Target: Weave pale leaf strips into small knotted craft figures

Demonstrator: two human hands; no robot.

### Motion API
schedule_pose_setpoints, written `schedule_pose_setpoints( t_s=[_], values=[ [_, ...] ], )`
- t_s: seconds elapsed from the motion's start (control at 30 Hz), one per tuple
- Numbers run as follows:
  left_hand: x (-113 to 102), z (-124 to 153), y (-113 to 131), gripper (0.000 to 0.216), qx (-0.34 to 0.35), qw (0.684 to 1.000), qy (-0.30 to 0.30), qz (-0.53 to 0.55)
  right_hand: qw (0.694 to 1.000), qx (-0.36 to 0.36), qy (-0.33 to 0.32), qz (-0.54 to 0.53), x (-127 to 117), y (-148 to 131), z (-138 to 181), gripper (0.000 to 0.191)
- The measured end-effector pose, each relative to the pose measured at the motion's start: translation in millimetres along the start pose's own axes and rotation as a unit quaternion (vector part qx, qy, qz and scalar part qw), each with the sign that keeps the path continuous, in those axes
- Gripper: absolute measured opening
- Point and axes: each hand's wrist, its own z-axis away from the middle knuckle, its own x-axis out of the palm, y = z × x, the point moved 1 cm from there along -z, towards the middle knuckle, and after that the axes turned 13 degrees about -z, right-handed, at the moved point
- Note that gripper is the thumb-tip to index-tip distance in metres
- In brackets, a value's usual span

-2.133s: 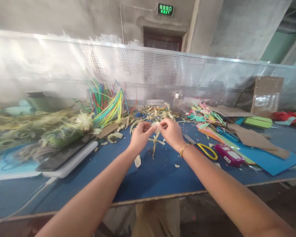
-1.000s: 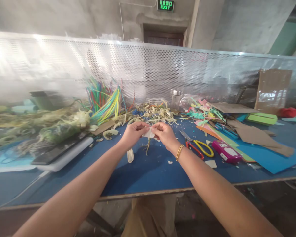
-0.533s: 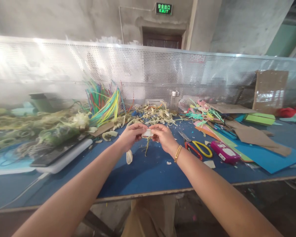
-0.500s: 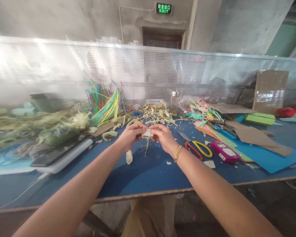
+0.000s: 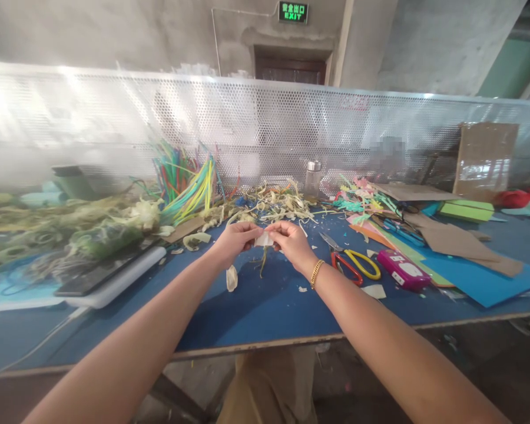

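Observation:
Over the middle of the blue table [image 5: 265,318], my left hand [image 5: 235,241] and my right hand [image 5: 290,242] meet fingertip to fingertip. Both pinch a small pale strip of dried husk [image 5: 264,239] held between them. Thin straw-coloured strands [image 5: 262,262] hang down from it toward the table. A loose pale husk piece [image 5: 232,278] lies on the table just below my left wrist. A gold bracelet [image 5: 315,274] sits on my right wrist.
Yellow and red scissors [image 5: 351,263] and a magenta box [image 5: 401,270] lie right of my hands. Coloured paper and cardboard [image 5: 459,244] cover the right side. Husk scraps [image 5: 276,206], coloured strips [image 5: 188,182], a jar [image 5: 313,179] and a perforated metal screen [image 5: 265,135] stand behind. A white tablet [image 5: 115,280] lies left.
My hands have come lower and closer together, and the pale strip is now pinched flat between both. The view has shifted slightly.

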Motion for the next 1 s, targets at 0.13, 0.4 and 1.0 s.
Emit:
schedule_pose_setpoints(
  t_s=[0.13,0.4,1.0],
  values=[
    [-0.4,-0.7,-1.0,0.029,0.021,0.999,0.011,-0.032,0.999,0.028,0.016,-0.004,0.9,-2.5,1.9,0.016],
    [-0.4,0.8,0.7,0.025,0.07,0.986,0.02,-0.148,0.998,0.035,0.019,0.042,-3.8,4.7,-1.9,0.014],
    [0.5,2.5,3.3,0.028,0.028,0.994,-0.018,-0.107,0.99,-0.043,-0.008,0.132,-10.9,12.4,-9.0,0.012]
  ],
)
